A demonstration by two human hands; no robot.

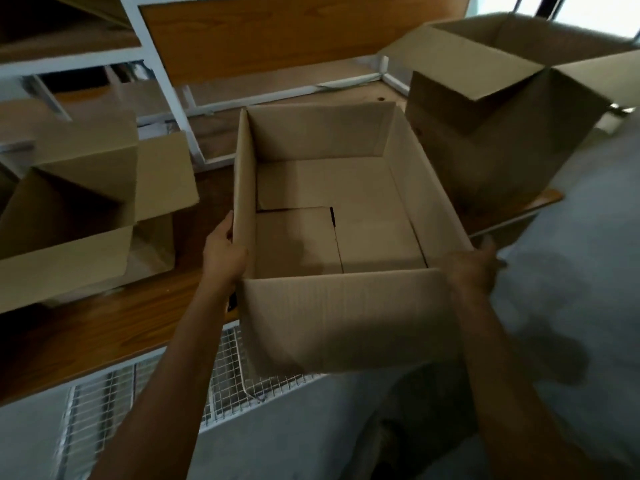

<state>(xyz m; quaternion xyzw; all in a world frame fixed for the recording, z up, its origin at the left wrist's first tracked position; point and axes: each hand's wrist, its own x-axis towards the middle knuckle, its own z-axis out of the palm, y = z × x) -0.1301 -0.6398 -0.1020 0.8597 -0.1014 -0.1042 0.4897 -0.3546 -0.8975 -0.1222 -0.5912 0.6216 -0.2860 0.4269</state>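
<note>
An open, empty brown cardboard box (332,306) fills the middle of the view, its four top flaps standing upright and its folded bottom showing inside. My left hand (223,252) grips the left flap from outside, thumb at its edge. My right hand (472,266) holds the right flap at its near corner, fingers wrapped over the outside. The box's near side overhangs the front edge of the wooden table (104,327).
Another open cardboard box (86,209) sits on the table at the left and a taller one (502,133) at the back right. White-framed wooden shelving (166,81) stands behind. A wire mesh panel (104,403) hangs below the table edge over a grey floor.
</note>
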